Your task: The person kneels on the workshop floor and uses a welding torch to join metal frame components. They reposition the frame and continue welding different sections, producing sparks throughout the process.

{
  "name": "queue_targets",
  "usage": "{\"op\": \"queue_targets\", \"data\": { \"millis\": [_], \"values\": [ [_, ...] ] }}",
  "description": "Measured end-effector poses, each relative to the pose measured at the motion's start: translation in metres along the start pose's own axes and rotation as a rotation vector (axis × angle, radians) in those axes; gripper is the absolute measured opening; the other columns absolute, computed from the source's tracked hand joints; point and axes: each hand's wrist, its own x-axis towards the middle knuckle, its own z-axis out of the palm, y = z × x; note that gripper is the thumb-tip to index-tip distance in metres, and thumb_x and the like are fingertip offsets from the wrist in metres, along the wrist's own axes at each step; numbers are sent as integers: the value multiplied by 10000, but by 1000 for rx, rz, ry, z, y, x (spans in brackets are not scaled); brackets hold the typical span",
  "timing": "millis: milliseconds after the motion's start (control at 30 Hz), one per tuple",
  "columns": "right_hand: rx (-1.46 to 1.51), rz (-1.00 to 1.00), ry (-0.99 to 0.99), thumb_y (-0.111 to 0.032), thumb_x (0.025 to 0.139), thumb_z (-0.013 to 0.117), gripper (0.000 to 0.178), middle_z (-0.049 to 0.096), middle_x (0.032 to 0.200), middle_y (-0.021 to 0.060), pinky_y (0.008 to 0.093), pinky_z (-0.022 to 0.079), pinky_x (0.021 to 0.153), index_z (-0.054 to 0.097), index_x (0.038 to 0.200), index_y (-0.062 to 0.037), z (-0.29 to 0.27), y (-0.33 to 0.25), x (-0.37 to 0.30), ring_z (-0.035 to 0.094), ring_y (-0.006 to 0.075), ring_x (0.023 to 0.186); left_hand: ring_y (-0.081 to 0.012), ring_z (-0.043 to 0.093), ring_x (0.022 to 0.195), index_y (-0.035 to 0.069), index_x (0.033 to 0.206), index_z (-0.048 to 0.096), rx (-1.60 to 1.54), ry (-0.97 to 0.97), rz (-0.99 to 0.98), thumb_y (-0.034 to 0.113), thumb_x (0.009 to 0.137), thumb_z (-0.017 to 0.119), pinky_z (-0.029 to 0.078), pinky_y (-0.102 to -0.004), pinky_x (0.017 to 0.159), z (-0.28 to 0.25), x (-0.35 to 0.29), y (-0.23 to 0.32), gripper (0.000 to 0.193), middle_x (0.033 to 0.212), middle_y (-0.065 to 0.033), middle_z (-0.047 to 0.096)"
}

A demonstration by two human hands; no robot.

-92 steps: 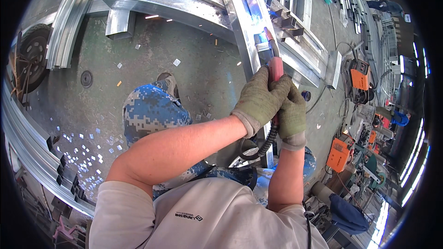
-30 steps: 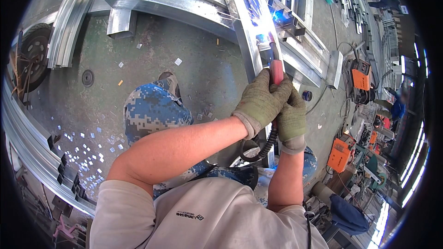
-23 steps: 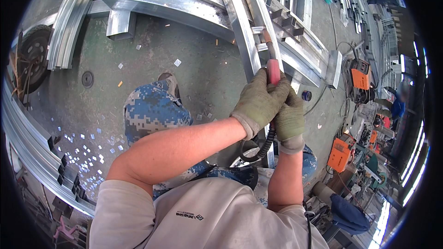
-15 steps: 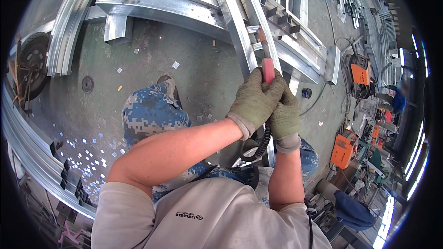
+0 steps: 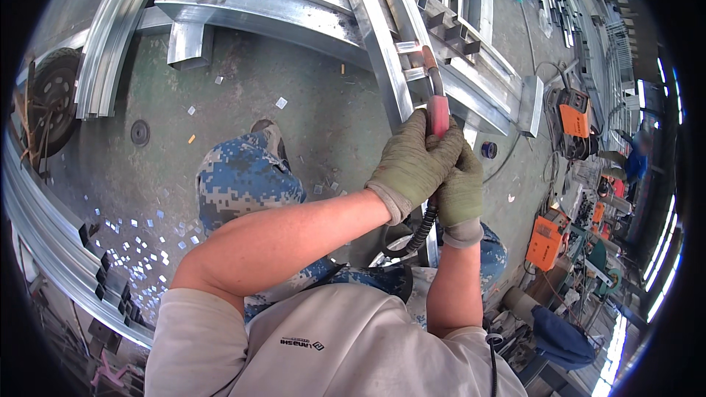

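Note:
Both gloved hands are closed around a welding torch [image 5: 438,114] with a red handle and a curved neck. My left hand [image 5: 413,165] wraps the handle from the left, and my right hand [image 5: 461,190] grips just behind it, against the left. The torch's copper-coloured nozzle [image 5: 429,57] points away from me, over the right rail of a galvanized steel frame [image 5: 381,51]. Short cross pieces [image 5: 414,73] join its two rails beside the nozzle. A black ribbed cable [image 5: 422,229] runs down from under my hands. Whether the nozzle touches the metal, I cannot tell.
Wide steel beams [image 5: 257,15] lie across the far side, with more profiles [image 5: 55,228] stacked at left. Small metal squares [image 5: 140,261] litter the floor. Orange welding machines [image 5: 546,241] stand at right, near a small dark-blue tin [image 5: 488,149]. A person in blue [image 5: 637,158] is farther off.
Both hands and the torch have shifted slightly to the right. The nozzle has moved rightward with them, so more of the cross pieces shows. My grip looks the same.

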Motion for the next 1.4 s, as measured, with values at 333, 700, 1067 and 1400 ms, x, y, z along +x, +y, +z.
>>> {"op": "queue_targets", "data": {
  "millis": [333,700,1067,1400],
  "values": [
    [-90,68,-38,-67,987,725,575,711,1211,43,265,554,883,539,1528,-21,0,-7,1,657,114,1030,-287,726,911,0,1200,648,65,1,-26,454,990,722,566,-425,826,-3,6,-8,506,1009,-207,740],
    [45,62,-73,-68,982,732,552,712,1176,23,257,551,859,568,1508,-34,-5,1,11,648,98,985,-303,731,937,-1,1229,648,74,24,2,461,985,720,566,-423,843,-3,7,-3,527,1029,-214,739],
    [16,43,-114,-90,971,735,476,709,1116,7,253,544,800,633,1432,-28,-9,3,19,635,86,937,-233,713,921,-8,1249,647,35,17,14,400,1005,718,567,-388,833,-3,13,-6,481,1037,-188,741],
    [14,60,-40,-142,973,749,373,709,1051,7,232,522,709,675,1318,-19,-9,-4,8,627,77,844,-165,673,907,-1,1268,644,-41,-46,16,393,1004,728,562,-344,805,-3,9,-6,482,1001,-134,728]
  ]
}}
